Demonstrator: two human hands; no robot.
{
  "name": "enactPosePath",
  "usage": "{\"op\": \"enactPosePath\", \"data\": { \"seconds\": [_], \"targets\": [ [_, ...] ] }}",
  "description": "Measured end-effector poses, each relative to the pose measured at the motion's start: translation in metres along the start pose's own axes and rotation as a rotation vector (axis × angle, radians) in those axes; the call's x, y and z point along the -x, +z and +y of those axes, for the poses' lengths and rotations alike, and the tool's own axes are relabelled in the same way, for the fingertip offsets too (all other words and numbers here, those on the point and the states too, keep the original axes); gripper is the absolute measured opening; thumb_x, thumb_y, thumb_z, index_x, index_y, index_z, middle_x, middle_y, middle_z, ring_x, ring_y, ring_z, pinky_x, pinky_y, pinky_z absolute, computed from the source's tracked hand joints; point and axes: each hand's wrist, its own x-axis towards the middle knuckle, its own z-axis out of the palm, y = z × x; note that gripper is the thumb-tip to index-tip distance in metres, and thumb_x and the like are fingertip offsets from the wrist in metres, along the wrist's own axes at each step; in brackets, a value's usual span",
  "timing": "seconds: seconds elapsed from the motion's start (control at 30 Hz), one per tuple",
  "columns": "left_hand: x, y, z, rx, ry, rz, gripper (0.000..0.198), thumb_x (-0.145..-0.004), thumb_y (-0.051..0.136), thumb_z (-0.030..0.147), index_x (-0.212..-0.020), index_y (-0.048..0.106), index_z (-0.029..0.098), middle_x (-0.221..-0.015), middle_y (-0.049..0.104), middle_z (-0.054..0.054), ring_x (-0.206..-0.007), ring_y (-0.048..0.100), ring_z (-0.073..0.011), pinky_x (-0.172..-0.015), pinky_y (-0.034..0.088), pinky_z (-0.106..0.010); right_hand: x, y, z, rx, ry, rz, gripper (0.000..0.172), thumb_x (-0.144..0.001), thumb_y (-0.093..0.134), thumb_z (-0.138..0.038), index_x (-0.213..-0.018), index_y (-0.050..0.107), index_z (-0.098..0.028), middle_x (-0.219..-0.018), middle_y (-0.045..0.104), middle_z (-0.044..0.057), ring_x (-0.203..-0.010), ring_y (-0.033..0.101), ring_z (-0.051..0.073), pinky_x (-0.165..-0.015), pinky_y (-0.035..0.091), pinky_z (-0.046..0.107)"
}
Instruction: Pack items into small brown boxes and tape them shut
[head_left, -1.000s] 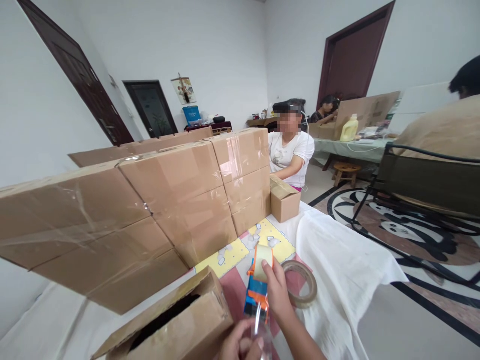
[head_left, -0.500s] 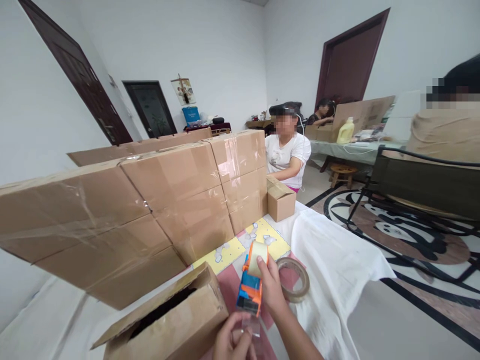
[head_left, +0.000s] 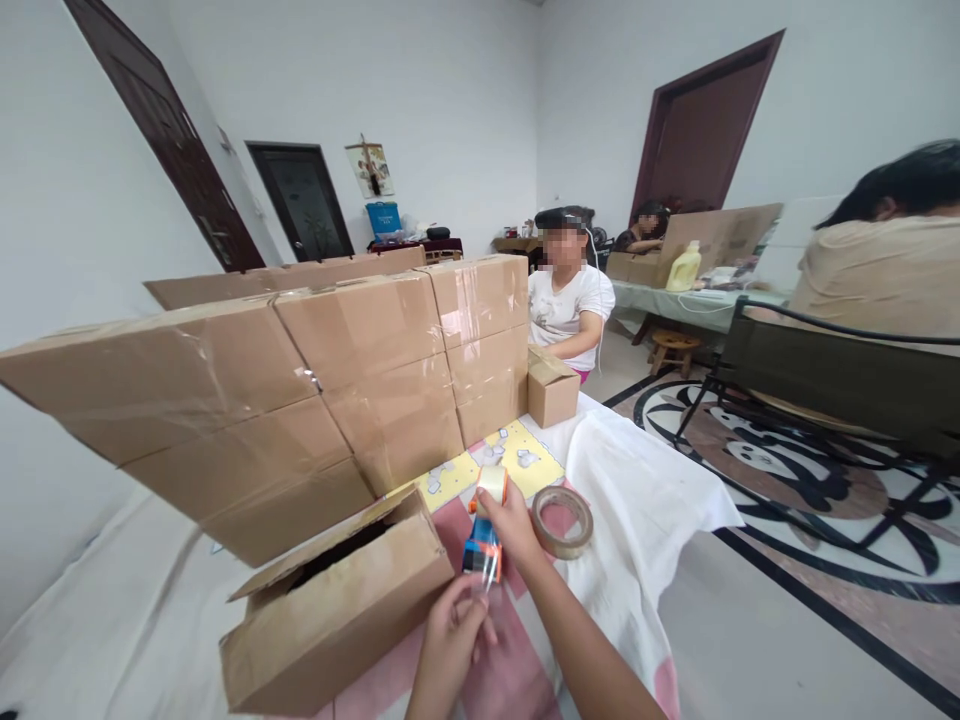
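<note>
In the head view, my right hand (head_left: 511, 518) is wrapped round a blue and orange tape dispenser (head_left: 481, 556) loaded with a roll of clear tape. My left hand (head_left: 460, 622) pinches the loose end of the clear tape (head_left: 490, 590) just below the dispenser's cutting edge. To the left of both hands lies a cardboard box (head_left: 352, 610), its top flap partly raised over a dark gap. A brown roll of packing tape (head_left: 562, 522) rests flat on the cloth, right of my right hand.
A wall of stacked, taped cartons (head_left: 390, 400) stands behind the open box. A small carton (head_left: 553, 392) sits at its right end. White cloth (head_left: 630, 500) drapes over the table's right edge. A person in a white shirt (head_left: 574, 310) sits beyond the cartons; another sits at right.
The camera view has shifted, bringing more of the open box into sight. Both hands and the dispenser appear slightly farther left, with the tape end still pinched.
</note>
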Motion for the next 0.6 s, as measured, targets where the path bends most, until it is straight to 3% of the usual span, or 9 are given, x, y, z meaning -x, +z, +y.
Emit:
{"op": "enactPosePath", "data": {
  "seconds": [0.23, 0.43, 0.6],
  "targets": [
    [0.002, 0.003, -0.006, 0.039, 0.013, 0.021, 0.063, -0.062, 0.078, 0.061, -0.099, 0.069, 0.011, -0.048, 0.062, -0.003, -0.040, 0.042, -0.0089, -0.041, 0.027, -0.019, -0.004, -0.001, 0.010, 0.052, 0.015, -0.102, 0.028, -0.082, 0.066, -0.044, -0.093, 0.062, -0.018, -0.087, 0.069, 0.003, -0.078, 0.063, 0.020, -0.072, 0.050, 0.030],
    [0.004, 0.002, -0.007, 0.051, -0.014, 0.038, 0.067, -0.062, 0.078, 0.060, -0.106, 0.067, 0.011, -0.047, 0.061, -0.001, -0.039, 0.041, -0.0086, -0.041, 0.027, -0.019, -0.006, -0.010, 0.020, 0.245, -0.108, -0.175, 0.037, -0.087, 0.057, -0.055, -0.077, 0.061, -0.020, -0.077, 0.064, 0.002, -0.082, 0.059, 0.022, -0.077, 0.047, 0.032],
    [0.002, 0.001, -0.004, 0.061, -0.028, 0.019, 0.072, -0.061, 0.077, 0.063, -0.108, 0.067, 0.009, -0.048, 0.061, -0.001, -0.038, 0.038, -0.0077, -0.039, 0.024, -0.020, -0.006, -0.010, 0.018, 0.284, -0.049, -0.082, 0.051, -0.088, 0.046, -0.067, -0.065, 0.056, -0.023, -0.071, 0.059, 0.003, -0.075, 0.055, 0.022, -0.072, 0.046, 0.033]
  ]
}}
